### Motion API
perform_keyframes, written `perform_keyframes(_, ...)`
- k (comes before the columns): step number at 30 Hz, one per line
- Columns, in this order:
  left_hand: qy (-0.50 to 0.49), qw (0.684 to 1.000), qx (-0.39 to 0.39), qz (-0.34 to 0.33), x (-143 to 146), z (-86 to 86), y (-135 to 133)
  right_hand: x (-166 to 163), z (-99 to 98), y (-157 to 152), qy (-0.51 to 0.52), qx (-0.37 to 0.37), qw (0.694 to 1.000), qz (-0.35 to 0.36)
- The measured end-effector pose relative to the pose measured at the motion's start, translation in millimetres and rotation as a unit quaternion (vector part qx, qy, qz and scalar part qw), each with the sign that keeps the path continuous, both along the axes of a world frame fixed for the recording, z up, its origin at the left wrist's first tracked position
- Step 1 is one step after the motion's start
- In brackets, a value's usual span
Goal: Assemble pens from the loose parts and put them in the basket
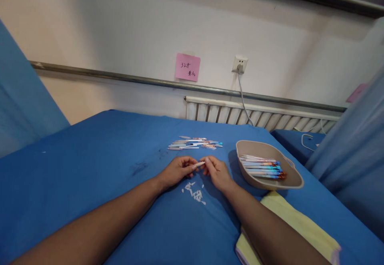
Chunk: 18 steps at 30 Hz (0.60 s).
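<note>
Between both hands is a slim pale pen piece [198, 165], lying nearly level above the blue cloth. My left hand [180, 169] is closed around its left end, and thumb and fingers of my right hand [216, 171] pinch the tip at the other end. The pen's full length is hidden by the fingers. Just below the hands lies a loose heap of small white pieces [197, 195], too small to name surely. Beyond the hands, several pens and pen parts [183, 147] are spread in a rough pile.
To the right stands a beige plastic basket [270, 145] holding several blue, white and orange pens [261, 168]. A yellow cloth [297, 221] lies in front of it, partly under my right forearm. Behind the blue-covered table [90, 157] are a radiator [228, 112] and a socket [240, 63].
</note>
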<state>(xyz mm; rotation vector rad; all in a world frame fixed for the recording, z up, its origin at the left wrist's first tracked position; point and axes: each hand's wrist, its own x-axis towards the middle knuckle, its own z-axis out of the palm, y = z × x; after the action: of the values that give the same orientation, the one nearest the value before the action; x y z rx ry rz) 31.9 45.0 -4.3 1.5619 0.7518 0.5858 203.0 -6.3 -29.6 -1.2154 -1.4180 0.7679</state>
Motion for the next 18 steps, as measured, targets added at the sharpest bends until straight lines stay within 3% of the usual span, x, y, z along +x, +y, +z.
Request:
perform_keyframes(5,-0.002,0.999,0.013,-0.041,-0.8,-0.6,0.0,-7.3,-2.5,-1.9,-0.036,0.001,0.999,0.019)
perform_keyframes(11,0.002,0.999,0.015,-0.044,-0.2,-2.2,0.4,-6.5,-4.8,-1.0,-0.051,-0.006,0.998,0.023)
perform_keyframes(18,-0.015,1.000,-0.026,0.006,-0.7,-0.8,6.7,14.5,-7.1,12.0,0.078,0.001,0.993,-0.083)
